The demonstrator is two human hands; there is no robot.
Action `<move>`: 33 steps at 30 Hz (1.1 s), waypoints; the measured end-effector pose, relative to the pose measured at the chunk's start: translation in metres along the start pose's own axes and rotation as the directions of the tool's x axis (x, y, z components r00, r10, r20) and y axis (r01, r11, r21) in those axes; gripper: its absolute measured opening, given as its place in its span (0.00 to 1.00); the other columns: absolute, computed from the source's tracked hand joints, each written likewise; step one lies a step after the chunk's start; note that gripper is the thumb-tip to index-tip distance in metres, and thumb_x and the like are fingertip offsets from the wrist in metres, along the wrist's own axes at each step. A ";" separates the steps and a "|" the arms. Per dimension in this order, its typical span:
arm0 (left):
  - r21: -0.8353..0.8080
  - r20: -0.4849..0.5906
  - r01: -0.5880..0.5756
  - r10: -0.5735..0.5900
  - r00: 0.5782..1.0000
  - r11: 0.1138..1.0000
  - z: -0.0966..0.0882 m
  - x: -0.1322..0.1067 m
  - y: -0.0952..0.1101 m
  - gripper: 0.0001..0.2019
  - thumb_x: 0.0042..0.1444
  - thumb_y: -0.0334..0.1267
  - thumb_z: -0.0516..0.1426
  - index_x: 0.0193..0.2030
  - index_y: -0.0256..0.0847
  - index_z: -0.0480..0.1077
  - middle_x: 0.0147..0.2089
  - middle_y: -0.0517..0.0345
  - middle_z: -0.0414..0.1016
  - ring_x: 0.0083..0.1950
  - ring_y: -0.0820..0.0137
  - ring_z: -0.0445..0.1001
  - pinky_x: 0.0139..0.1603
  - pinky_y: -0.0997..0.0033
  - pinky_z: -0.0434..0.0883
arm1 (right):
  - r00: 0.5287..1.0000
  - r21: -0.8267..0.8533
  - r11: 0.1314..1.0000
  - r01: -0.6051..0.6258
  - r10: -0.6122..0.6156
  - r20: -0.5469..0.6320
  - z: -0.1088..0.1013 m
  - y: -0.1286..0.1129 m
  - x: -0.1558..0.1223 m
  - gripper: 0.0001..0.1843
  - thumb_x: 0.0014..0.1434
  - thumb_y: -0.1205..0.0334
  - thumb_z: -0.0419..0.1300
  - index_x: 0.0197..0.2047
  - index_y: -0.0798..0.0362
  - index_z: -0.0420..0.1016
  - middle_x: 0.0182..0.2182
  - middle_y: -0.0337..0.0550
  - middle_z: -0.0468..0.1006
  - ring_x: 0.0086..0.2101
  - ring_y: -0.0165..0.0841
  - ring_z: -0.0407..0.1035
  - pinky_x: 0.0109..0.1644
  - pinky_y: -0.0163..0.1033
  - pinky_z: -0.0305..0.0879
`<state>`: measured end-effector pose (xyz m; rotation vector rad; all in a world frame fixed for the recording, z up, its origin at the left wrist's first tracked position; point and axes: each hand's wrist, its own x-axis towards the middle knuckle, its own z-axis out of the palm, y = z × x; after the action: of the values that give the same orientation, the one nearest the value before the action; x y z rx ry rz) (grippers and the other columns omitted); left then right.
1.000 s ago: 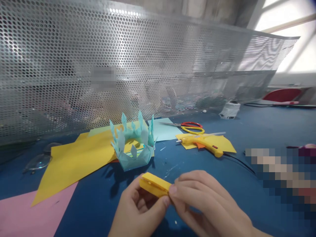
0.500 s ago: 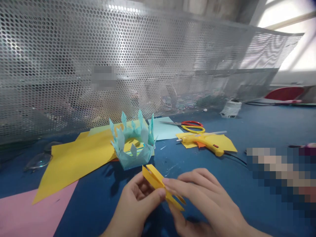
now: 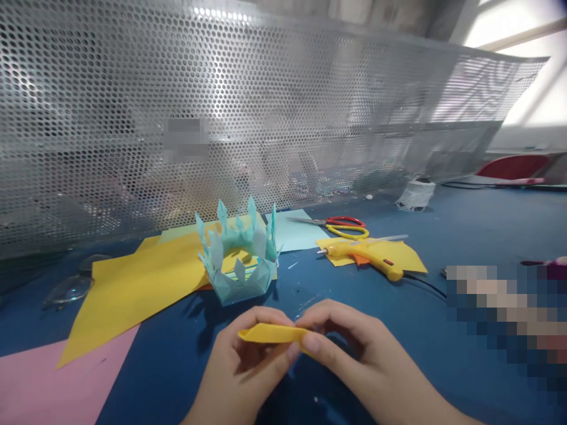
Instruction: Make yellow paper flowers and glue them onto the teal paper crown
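Pinching a narrow strip of folded yellow paper point(image 3: 270, 334) between them, the two hands meet close in front of the person, above the blue worktop point(image 3: 478, 230). From where I'm standing, the left hand point(image 3: 248, 363) has its fingers curled behind the paper and its thumb underneath, the thumb's tip near the strip's right end. The right hand point(image 3: 367, 360) grips that same end, thumb on the near side and fingers bent behind; the fingertips of the two hands come together there. The strip lies nearly level, its left end poking out free.

Just beyond the hands stands a pale turquoise paper crown point(image 3: 243, 288), points upward, its left side in front of a big yellow sheet point(image 3: 142, 289). A pink sheet point(image 3: 62, 381) lies nearer the person on the left, and a pair of glasses point(image 3: 69, 290) rests beside the yellow one. Behind the crown, to its right, is a light blue sheet point(image 3: 290, 237), with the blades of the scissors point(image 3: 346, 228) across it. Nearer than those, a yellow glue gun point(image 3: 370, 258) lies over a small yellow piece of paper point(image 3: 411, 258). Perforated metal screening point(image 3: 274, 82) runs along the back.
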<state>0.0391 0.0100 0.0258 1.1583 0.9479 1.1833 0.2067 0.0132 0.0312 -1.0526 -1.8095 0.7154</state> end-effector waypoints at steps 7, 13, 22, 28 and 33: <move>0.115 0.041 -0.060 0.056 0.998 0.992 0.000 -0.005 0.007 0.04 0.47 0.37 0.65 0.30 0.47 0.75 0.32 0.64 0.73 0.34 0.73 0.70 0.36 0.79 0.67 | 0.986 -0.009 0.986 0.168 -0.168 0.019 -0.009 -0.006 -0.001 0.07 0.58 0.70 0.62 0.34 0.49 0.78 0.28 0.34 0.80 0.29 0.26 0.74 0.34 0.27 0.70; 0.233 0.076 -0.049 0.032 0.997 0.971 -0.005 -0.001 0.006 0.06 0.51 0.40 0.64 0.26 0.44 0.76 0.30 0.61 0.73 0.33 0.71 0.70 0.36 0.76 0.66 | 0.975 -0.047 0.974 0.220 -0.219 0.041 -0.008 -0.006 0.002 0.09 0.58 0.74 0.61 0.35 0.50 0.78 0.28 0.34 0.80 0.29 0.23 0.74 0.34 0.23 0.69; 0.203 0.071 0.083 -0.099 0.993 0.976 -0.005 -0.003 -0.003 0.12 0.51 0.46 0.64 0.26 0.40 0.71 0.25 0.64 0.66 0.29 0.73 0.61 0.31 0.76 0.60 | 0.981 -0.123 0.977 0.176 -0.164 0.102 -0.007 -0.008 -0.009 0.09 0.60 0.72 0.56 0.31 0.52 0.74 0.26 0.37 0.76 0.29 0.27 0.71 0.32 0.29 0.67; 0.140 0.079 0.087 -0.099 0.992 0.986 -0.005 -0.003 0.002 0.11 0.47 0.43 0.67 0.23 0.40 0.74 0.24 0.63 0.69 0.28 0.74 0.64 0.30 0.78 0.63 | 0.994 -0.108 0.990 0.087 -0.078 0.080 -0.006 -0.010 -0.011 0.10 0.61 0.67 0.56 0.27 0.51 0.70 0.24 0.34 0.73 0.25 0.25 0.68 0.29 0.28 0.64; 0.018 0.026 0.109 -0.109 0.994 0.994 -0.004 -0.002 0.004 0.13 0.42 0.39 0.70 0.36 0.45 0.74 0.31 0.65 0.76 0.34 0.73 0.74 0.36 0.78 0.69 | 0.984 -0.028 0.990 -0.140 0.142 0.109 -0.002 -0.008 -0.006 0.12 0.62 0.59 0.53 0.27 0.50 0.68 0.24 0.36 0.72 0.26 0.29 0.66 0.29 0.32 0.65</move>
<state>0.0342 0.0083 0.0293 1.1185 0.9894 1.0720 0.2066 0.0036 0.0361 -1.1846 -1.8525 0.8568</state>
